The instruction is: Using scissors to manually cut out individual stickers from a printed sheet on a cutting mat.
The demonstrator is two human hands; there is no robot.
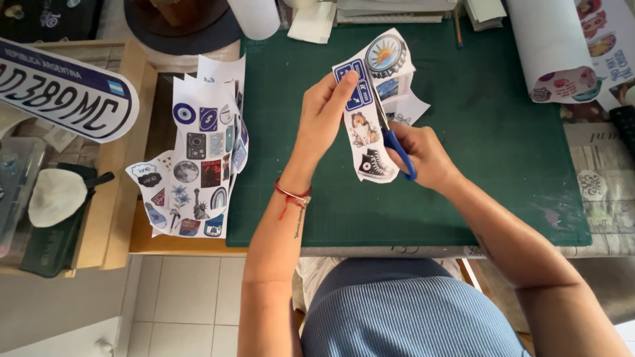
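Observation:
My left hand (324,116) pinches a white sticker sheet (367,135) printed with a dog, a sneaker, a sun badge and blue labels, holding it above the green cutting mat (476,152). My right hand (423,155) grips blue-handled scissors (393,142), whose blades run up into the sheet between the printed pictures. A red bracelet circles my left wrist.
A stack of printed sticker sheets (198,165) lies at the mat's left edge. A rolled sticker sheet (562,59) sits at the top right. A licence-plate-shaped sign (63,92) and a wooden tray (122,158) are at the left. Papers are piled at the back.

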